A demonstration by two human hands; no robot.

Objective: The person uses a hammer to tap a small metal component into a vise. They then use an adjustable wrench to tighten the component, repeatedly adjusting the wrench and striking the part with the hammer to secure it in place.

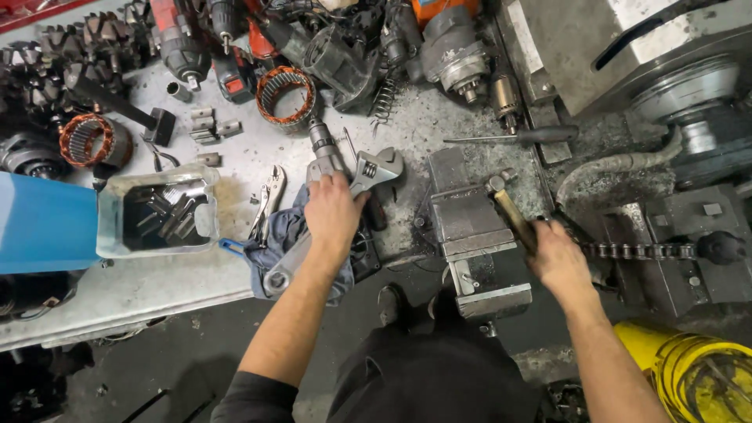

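Note:
My left hand (pixel 333 213) rests on an adjustable wrench (pixel 374 170) that lies on the workbench, its jaw pointing away from me and its handle running back under my wrist over a blue-grey rag (pixel 282 235). My right hand (pixel 560 262) grips the brass-coloured handle (pixel 511 213) of a steel bench vise (pixel 474 235) fixed at the bench's front edge. A drill chuck part (pixel 321 141) lies just beyond the wrench.
Locking pliers (pixel 269 200) lie left of the rag. An open metal tin (pixel 160 211) holds small parts beside a blue box (pixel 43 223). Copper-wound stators (pixel 286 94), power tools, a screwdriver (pixel 517 136), a chain (pixel 634 251) and a yellow container (pixel 697 368) surround me.

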